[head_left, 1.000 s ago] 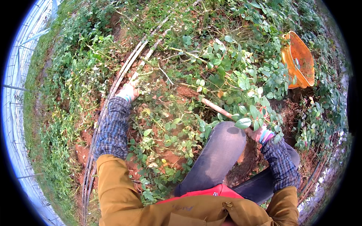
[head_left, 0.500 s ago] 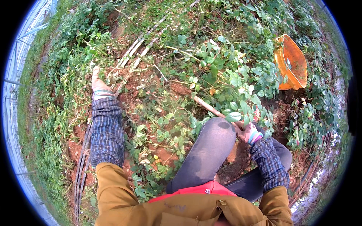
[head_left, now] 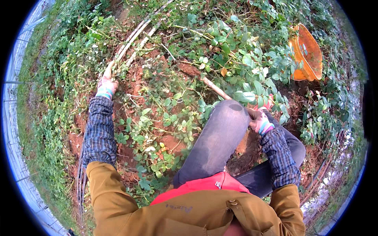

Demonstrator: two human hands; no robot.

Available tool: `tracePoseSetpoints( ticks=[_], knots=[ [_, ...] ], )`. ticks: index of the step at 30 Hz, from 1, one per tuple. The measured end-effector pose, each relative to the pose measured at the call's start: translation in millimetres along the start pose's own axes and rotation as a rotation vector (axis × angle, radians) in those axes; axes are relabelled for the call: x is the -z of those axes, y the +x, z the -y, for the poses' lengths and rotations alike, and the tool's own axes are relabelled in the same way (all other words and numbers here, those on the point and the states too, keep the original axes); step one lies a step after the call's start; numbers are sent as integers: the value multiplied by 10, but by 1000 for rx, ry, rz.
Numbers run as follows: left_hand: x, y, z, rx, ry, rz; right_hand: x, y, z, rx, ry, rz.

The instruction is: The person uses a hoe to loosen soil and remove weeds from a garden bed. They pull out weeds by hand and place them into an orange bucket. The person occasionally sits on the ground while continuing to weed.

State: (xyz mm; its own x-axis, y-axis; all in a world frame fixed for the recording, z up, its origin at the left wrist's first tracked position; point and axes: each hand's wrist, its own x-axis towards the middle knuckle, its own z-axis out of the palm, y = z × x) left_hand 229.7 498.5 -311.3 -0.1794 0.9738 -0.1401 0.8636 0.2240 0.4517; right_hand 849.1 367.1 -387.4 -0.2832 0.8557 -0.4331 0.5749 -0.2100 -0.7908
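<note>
My left hand (head_left: 107,84), in a pale glove with a striped cuff, reaches out on the left and closes around pale, flat hose-like strips (head_left: 132,41) lying over the plants. My right hand (head_left: 258,120), also gloved, is beside my raised knee, wrapped around the wooden handle (head_left: 216,88) of a digging tool. Its far end (head_left: 189,70) is caked with red soil and rests among the leaves, so its exact shape is hidden. My knee and some leaves cover part of the handle and of the right fingers.
An orange bucket (head_left: 309,55) lies tipped among leafy plants at the upper right. Low green plants (head_left: 153,157) and red soil spread between my arms. Dark strips (head_left: 81,181) run along the ground at the lower left, and white sheeting (head_left: 328,188) edges the right side.
My left hand has moved from the leaves onto the pale strips and closed there, and the strips have shifted slightly left. My right hand still holds the handle. The whole view has tilted a little.
</note>
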Motion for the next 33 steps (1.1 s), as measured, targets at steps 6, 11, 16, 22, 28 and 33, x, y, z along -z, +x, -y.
tracePoseSetpoints(
  ticks=[6,11,16,22,28,33],
  knots=[
    [-337,410,-973,86,291,184,29,46,48,-145,96,105],
    [-393,774,-1241,38,474,266,-91,64,-199,175,37,-64],
    [-596,1027,-1150,-255,414,234,-188,132,-593,95,-124,-22],
    [-961,1270,-570,-265,-624,286,-393,178,-1008,253,-379,-160],
    [-1365,1473,29,-117,-551,150,-424,122,-1011,221,-66,-169],
    [-1244,1469,288,-272,-19,-14,-350,70,-693,258,-526,-106]
  ],
)
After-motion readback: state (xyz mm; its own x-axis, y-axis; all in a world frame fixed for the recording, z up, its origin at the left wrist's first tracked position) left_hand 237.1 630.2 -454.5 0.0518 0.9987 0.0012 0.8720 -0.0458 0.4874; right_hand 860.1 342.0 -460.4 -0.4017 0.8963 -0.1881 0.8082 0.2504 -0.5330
